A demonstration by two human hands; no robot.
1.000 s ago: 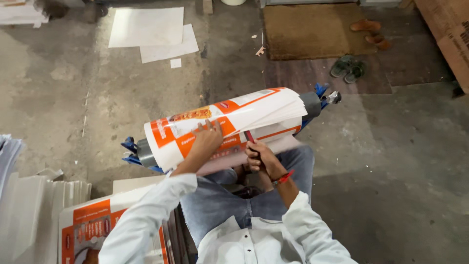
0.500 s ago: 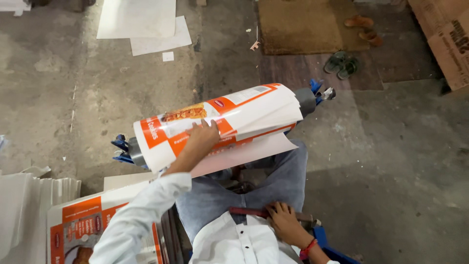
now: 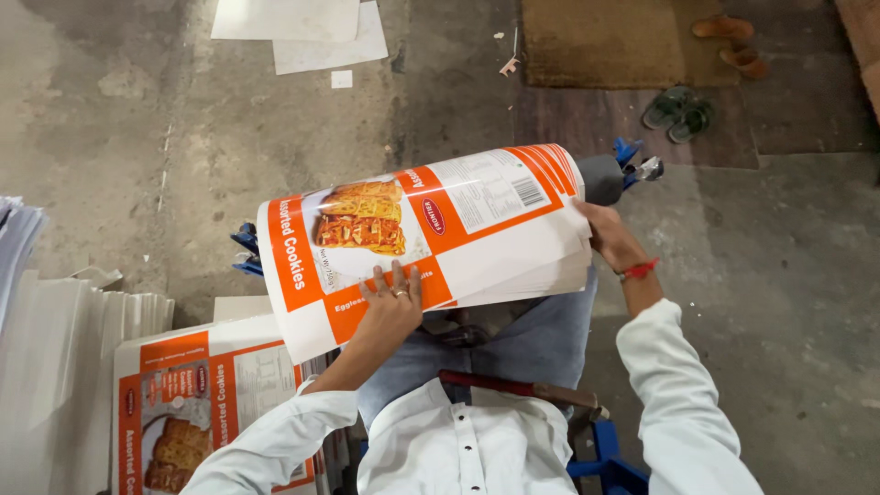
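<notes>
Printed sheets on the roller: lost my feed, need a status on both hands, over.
Left hand flat on the printed sheets, curved over the roller. Right hand gripping their right edge. More sheets stacked at left.

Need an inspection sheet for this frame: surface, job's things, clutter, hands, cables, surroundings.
Surface: bare concrete floor, stained.
Job's things: orange-and-white printed sheets curved over a grey roller across the lap.
Clutter: stack of matching printed sheets; white paper piles; loose white sheets.
Hands: left hand flat on the sheets; right hand grips their right edge.
Cables: nothing seen.
Surroundings: brown mat, two pairs of sandals.
</notes>
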